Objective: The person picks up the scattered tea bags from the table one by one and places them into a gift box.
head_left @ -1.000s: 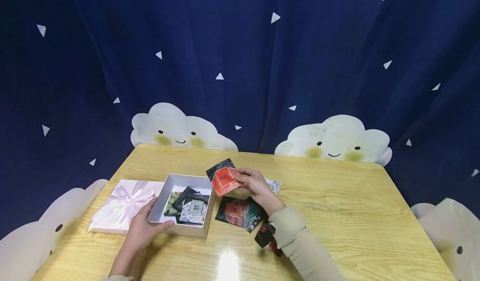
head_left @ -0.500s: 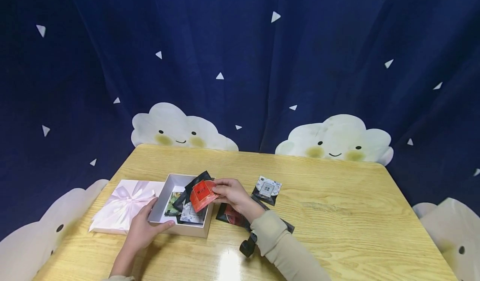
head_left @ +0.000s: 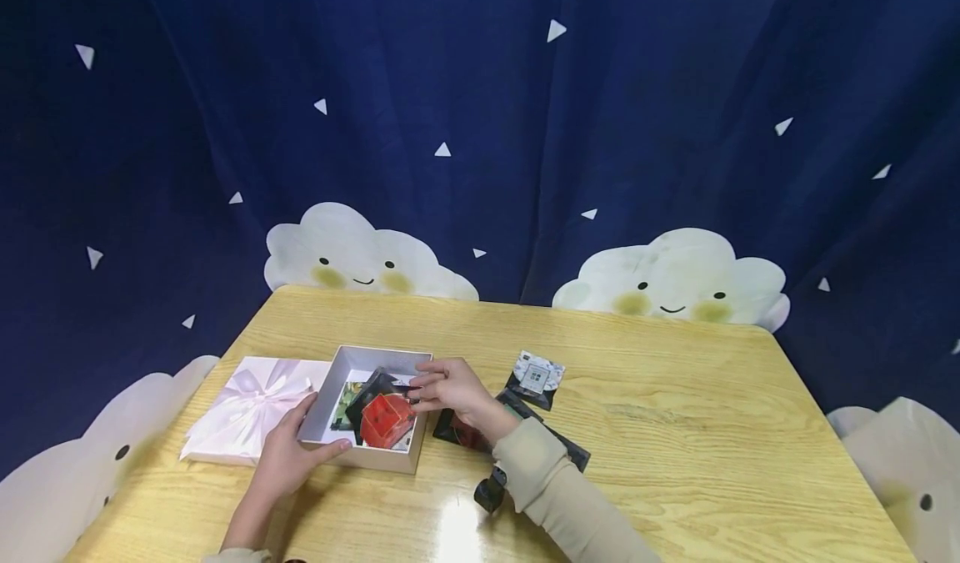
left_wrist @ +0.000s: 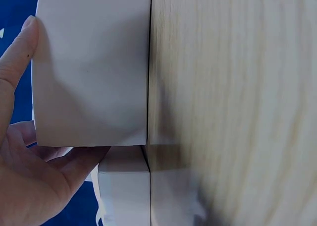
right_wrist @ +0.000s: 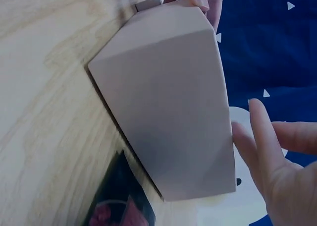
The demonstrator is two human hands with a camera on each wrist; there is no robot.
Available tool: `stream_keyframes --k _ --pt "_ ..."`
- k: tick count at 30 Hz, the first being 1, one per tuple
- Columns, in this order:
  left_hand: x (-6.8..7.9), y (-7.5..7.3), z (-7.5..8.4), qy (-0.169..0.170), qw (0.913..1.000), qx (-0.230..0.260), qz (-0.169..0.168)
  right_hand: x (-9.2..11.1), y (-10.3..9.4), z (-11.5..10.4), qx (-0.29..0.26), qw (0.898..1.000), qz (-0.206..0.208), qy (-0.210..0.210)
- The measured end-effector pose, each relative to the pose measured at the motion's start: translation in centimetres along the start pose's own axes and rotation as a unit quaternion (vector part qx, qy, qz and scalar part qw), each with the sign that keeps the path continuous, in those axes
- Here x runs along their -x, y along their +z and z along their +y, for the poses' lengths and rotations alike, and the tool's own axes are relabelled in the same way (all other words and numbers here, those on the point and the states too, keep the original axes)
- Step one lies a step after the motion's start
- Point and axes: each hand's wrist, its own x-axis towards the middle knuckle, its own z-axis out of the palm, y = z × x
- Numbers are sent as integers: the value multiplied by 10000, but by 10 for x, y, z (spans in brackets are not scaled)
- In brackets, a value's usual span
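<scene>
The left hand (head_left: 285, 454) grips the near-left corner of the white box (head_left: 375, 458), thumb along the near wall; the right hand (head_left: 457, 392) has its fingers released and spread at the right rim, holding nothing. Inside the box, the red packet (head_left: 386, 421) lies askew over others toward the near-right corner. That uneven pile could slide or bunch if the box is jolted. Too firm a left-hand push might skid it along the desk (head_left: 712, 429). The right sleeve (head_left: 558, 488) hangs over the dark packets (head_left: 555, 442), so a low arm sweep could scatter them.
</scene>
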Motion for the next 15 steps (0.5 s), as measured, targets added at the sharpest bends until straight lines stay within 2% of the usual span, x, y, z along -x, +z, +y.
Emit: stream_keyframes --k 4,8,15 --pt "-1 1 -1 -8 10000 44 -43 5 -8 -3 127 9998 99 -89" --pt "-2 2 -4 -11 10000 66 -42 10 -20 -4 147 9998 6 -121" --pt "0 2 -3 193 9996 13 194 19 -45 -4 497 9987 -35 -117"
